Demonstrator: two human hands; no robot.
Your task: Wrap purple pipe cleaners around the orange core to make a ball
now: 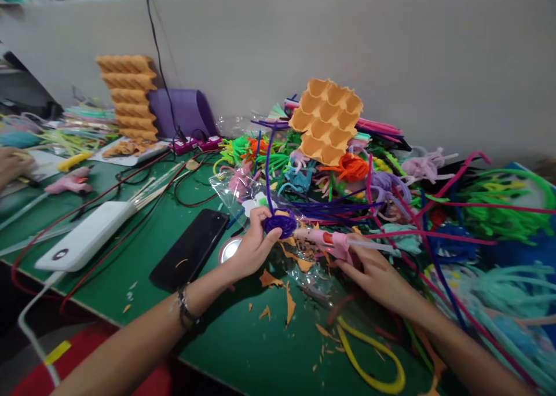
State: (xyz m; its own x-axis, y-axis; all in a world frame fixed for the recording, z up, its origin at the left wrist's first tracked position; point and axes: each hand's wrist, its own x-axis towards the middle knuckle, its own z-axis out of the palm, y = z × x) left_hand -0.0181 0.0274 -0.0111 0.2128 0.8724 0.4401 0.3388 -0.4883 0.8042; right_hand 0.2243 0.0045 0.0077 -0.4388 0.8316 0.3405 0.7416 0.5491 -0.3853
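Note:
My left hand pinches a purple coil of pipe cleaner with a bit of orange at its top. One long purple stem rises from the coil. In my right hand is a pink hot glue gun, its nozzle pointing left at the coil's right side; whether they touch I cannot tell. A clear glue stick sticks out of the gun's back. Torn orange carton scraps and clear plastic lie under both hands.
A black phone and a white power bank lie left. An orange egg carton piece rests on heaped colourful pipe cleaners. Red cables cross the green table. Another person's hand shows far left, near a second pink glue gun.

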